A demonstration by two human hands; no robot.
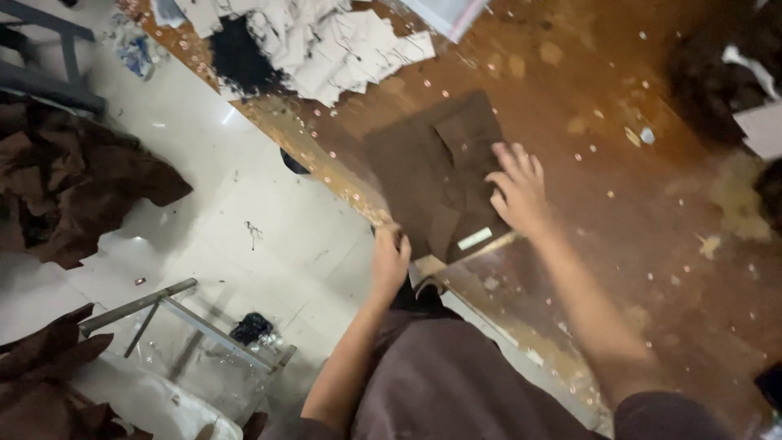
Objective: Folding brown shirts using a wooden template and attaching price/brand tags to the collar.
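Note:
A stack of dark brown fabric pieces [423,167] lies on a worn wooden table [619,204], near its edge. My right hand [517,191] rests flat on the right side of the stack, fingers spread. My left hand [391,257] is at the table's edge by the near left corner of the stack, fingers curled; whether it grips the fabric I cannot tell. A small pale label [474,239] sits on the stack's near edge.
White paper patterns [326,45] and a black cloth [240,57] lie at the far end of the table. Brown fabric heaps [73,179] lie on the pale floor at left, with a metal frame [163,314] nearer me. Dark material [717,73] sits far right.

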